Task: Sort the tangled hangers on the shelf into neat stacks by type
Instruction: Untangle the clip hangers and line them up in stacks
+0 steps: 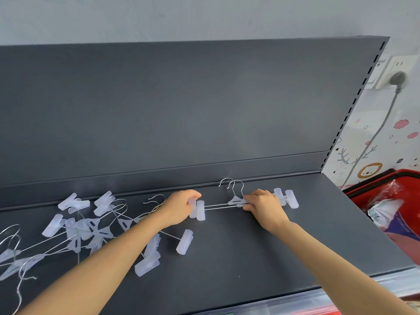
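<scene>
Clip hangers, stacked pair: long axis hand to hand. Left hand pinches end clips; right hand grips centre. Tangle nearer left hand.

Shop, likely: slotted grey display shelving, clip hangers, cartoon wall stickers.

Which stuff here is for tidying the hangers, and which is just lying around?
For the job: stacked clip hangers, held by the left hand and right hand; tangled hanger pile; shelf.
Just there: wall plug; red crate; plastic bag.
</scene>
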`<state>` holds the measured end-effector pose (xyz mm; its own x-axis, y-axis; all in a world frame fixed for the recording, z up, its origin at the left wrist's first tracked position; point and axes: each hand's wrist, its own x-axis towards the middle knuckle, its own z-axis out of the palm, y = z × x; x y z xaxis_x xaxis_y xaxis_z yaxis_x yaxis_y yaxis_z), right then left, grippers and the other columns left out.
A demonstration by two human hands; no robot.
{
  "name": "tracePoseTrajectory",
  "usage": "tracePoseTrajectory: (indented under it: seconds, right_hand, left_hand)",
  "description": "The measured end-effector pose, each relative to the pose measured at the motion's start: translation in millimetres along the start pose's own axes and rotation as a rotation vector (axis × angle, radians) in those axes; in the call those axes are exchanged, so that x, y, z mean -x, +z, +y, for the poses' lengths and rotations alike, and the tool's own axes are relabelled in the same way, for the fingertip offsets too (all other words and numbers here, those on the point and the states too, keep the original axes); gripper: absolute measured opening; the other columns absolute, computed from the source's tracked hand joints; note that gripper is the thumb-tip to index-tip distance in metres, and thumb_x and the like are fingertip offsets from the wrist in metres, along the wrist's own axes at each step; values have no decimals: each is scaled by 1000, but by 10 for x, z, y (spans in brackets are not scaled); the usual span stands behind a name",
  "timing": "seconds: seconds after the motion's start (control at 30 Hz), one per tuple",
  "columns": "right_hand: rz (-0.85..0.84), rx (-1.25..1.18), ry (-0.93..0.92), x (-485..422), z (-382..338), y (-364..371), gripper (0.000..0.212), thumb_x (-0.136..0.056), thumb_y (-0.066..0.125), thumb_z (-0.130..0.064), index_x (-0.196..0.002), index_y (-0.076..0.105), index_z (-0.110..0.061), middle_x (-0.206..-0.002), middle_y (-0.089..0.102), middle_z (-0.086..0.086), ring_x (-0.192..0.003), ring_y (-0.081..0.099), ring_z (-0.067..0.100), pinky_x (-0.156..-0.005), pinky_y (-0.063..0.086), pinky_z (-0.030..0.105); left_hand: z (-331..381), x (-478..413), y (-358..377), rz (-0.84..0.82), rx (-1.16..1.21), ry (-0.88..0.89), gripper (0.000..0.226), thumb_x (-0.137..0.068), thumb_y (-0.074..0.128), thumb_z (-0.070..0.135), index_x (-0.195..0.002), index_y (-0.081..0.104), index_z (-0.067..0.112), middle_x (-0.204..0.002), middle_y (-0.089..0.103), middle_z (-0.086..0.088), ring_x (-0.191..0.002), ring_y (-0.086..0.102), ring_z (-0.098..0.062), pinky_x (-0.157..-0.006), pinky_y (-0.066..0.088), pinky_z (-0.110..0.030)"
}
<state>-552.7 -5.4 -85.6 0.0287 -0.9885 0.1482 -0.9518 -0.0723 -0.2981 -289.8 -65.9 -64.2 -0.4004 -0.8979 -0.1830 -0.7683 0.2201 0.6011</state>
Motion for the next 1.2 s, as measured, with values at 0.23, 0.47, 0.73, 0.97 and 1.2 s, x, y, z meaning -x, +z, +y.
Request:
tracePoseTrajectory:
  seconds: [0.23,0.47,0.73,0.97,1.2]
  right_hand:
    - [6,1,3,7,0,-5,18,-88,57,-27,-78,57,-13,-76,45,-1,-75,42,25,-74,33,34]
    - [32,25,17,41,-34,-37,26,-88,58,-35,-91,54,-10,-85,53,0,-82,44,25,-100,31,37]
    - [73,-58,-53,28,-276,-114,24,-94,52,-27,-94,57,-4,-96,59,7,-91,49,29,-95,32,32]
    - [108,43,109,134,96,-282,27,-95,46,-11,-68,42,-6,-84,52,7,-76,43,29,-63,35,34]
    - [62,-5,323,261,548,-448,14,-85,46,4,-93,54,-4,-99,51,8,-93,48,34,-67,43,34]
  left_hand:
    - [0,19,22,6,-21,33,50,-89,38,4,-135,48,21,-134,52,4,-120,50,-14,-98,40,-26]
    - [2,96,-20,7,-5,36,53,-86,49,8,-137,45,18,-140,48,1,-129,45,-14,-106,39,-35]
    - [0,223,-119,16,-35,64,51,-88,54,15,-138,44,19,-142,47,3,-130,44,-14,-105,39,-32]
    - [160,249,-48,-89,-265,221,56,-95,46,28,-147,28,34,-156,18,15,-142,22,-8,-112,24,-28]
    - [196,155,30,-143,-421,217,60,-97,43,26,-151,16,28,-160,7,9,-146,11,-8,-115,21,-29]
